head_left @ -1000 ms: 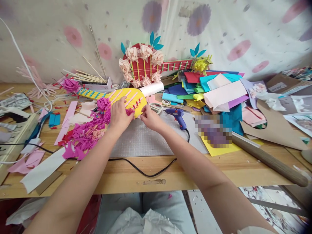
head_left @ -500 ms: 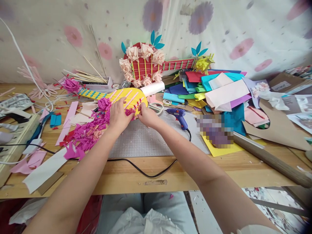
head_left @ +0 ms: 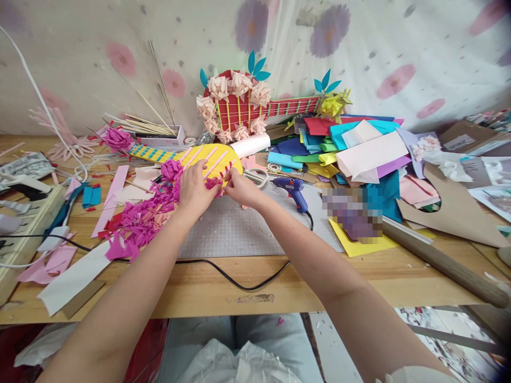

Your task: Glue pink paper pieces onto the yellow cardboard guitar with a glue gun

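A yellow paper guitar (head_left: 223, 155) with pink strips for strings and a blue-banded neck lies on the wooden table. My left hand (head_left: 194, 190) rests on its body, fingers pressing a magenta paper flower (head_left: 213, 184) against the lower edge. My right hand (head_left: 240, 189) pinches the same flower from the right side. More magenta paper flowers (head_left: 140, 219) are heaped to the left of my left hand.
A blue glue gun (head_left: 292, 189) with a black cord lies right of my hands, on a grey cutting mat (head_left: 235, 234). Scissors (head_left: 255, 176), a stack of coloured paper (head_left: 351, 151), a red paper guitar (head_left: 255, 109), skewers (head_left: 143, 126) and a wooden rod (head_left: 443, 264) surround them.
My right hand has moved slightly left, closer to my left hand, and closed in on the magenta flower at the guitar's edge. The left hand has barely moved.
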Demonstrator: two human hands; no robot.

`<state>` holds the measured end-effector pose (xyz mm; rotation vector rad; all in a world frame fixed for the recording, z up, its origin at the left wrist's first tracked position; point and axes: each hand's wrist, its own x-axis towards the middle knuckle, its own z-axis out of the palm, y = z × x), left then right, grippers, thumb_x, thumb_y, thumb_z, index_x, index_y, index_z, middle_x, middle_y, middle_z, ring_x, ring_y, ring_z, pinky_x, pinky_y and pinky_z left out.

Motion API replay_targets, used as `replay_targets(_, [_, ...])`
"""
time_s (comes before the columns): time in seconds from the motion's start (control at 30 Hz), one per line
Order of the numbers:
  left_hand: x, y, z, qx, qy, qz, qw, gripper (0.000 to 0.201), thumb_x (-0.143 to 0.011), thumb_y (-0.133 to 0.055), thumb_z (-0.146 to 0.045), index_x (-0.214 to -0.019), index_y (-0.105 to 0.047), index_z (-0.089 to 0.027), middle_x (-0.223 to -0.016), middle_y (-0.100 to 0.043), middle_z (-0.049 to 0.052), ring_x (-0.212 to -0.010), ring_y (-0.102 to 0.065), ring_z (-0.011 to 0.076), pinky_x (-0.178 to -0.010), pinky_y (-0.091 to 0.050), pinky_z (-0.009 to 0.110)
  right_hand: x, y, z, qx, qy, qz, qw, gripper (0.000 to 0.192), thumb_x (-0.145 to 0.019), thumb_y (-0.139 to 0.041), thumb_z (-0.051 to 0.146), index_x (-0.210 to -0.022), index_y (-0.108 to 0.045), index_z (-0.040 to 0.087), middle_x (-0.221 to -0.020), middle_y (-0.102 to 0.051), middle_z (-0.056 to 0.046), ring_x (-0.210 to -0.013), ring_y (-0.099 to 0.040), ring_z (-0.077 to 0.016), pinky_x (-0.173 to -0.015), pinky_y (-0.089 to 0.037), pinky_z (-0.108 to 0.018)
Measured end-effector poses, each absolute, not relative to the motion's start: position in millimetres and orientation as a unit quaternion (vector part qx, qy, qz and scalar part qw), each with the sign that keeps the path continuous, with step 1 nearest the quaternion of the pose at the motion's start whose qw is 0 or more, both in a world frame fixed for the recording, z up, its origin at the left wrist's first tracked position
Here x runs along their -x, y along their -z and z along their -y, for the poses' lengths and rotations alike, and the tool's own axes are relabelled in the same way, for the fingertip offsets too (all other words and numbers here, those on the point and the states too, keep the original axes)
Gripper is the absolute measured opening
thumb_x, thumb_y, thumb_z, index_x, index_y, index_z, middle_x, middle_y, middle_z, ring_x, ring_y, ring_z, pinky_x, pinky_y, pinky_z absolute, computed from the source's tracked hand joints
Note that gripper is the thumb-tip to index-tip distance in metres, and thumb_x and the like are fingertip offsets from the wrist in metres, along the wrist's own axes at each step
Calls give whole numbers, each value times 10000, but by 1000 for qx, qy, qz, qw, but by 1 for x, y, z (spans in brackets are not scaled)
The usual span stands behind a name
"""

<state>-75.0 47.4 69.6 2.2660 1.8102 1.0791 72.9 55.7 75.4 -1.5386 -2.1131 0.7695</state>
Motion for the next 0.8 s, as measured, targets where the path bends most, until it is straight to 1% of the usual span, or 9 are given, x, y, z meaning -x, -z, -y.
replay_targets(0.1, [75,-68,-48,-731,-352,-584,22,587,-683,-664,-252,-1217,-431,-178,-1167,-574,112,-1126,-505,275,-976,-365,417,-75,-76,-55,549,-292,751,222,193,-768,-499,182,-925,-391,210,-805,-627,-7,-759,-601,-196,-720,-455,-335])
replay_targets(0.2, [75,-68,-48,-730,-355,-584,20,586,-681,-667,-253,-1214,-434,-179,-1167,-577,110,-1125,-505,276,-973,-366,413,-77,-75,-55,553,-307,734,247,151,-778,-477,205,-897,-385,218,-734,-602,11,-707,-601,-186,-711,-470,-342])
replay_targets(0.27, [74,-68,-48,-729,-355,-585,19,582,-684,-665,-256,-1214,-435,-182,-1171,-576,111,-1125,-504,280,-970,-367,417,-77,-73,-57,558,-330,712,269,130,-781,-463,203,-877,-377,224,-686,-586,22,-667,-607,-178,-677,-485,-335])
replay_targets(0.37, [74,-68,-47,-732,-351,-583,16,575,-688,-662,-257,-1211,-437,-179,-1175,-572,115,-1127,-500,284,-968,-367,425,-75,-68,-60,558,-396,667,295,161,-769,-477,169,-854,-356,234,-644,-589,33,-616,-623,-164,-604,-503,-306])
replay_targets(0.47, [74,-69,-47,-733,-349,-584,16,570,-689,-663,-255,-1207,-440,-175,-1175,-570,118,-1129,-499,284,-972,-366,423,-73,-65,-62,551,-460,624,309,206,-755,-500,133,-847,-346,236,-663,-623,27,-611,-641,-153,-565,-515,-284])
replay_targets(0.53, [74,-70,-47,-732,-349,-585,17,562,-695,-660,-257,-1206,-441,-178,-1172,-571,116,-1127,-501,281,-972,-367,421,-74,-64,-63,549,-482,606,316,221,-750,-517,124,-848,-352,234,-687,-642,16,-631,-652,-151,-557,-523,-274])
replay_targets(0.7, [75,-71,-47,-734,-344,-585,17,559,-697,-661,-268,-1204,-446,-171,-1173,-575,114,-1125,-503,282,-976,-362,421,-77,-64,-64,567,-481,585,325,247,-740,-573,138,-850,-371,230,-729,-672,3,-633,-659,-146,-532,-526,-255])
replay_targets(0.8, [75,-71,-48,-735,-342,-585,19,557,-697,-660,-274,-1202,-446,-178,-1183,-569,110,-1129,-503,281,-978,-360,420,-76,-67,-62,561,-500,572,329,266,-734,-600,149,-853,-375,226,-740,-681,-2,-642,-661,-137,-528,-525,-235])
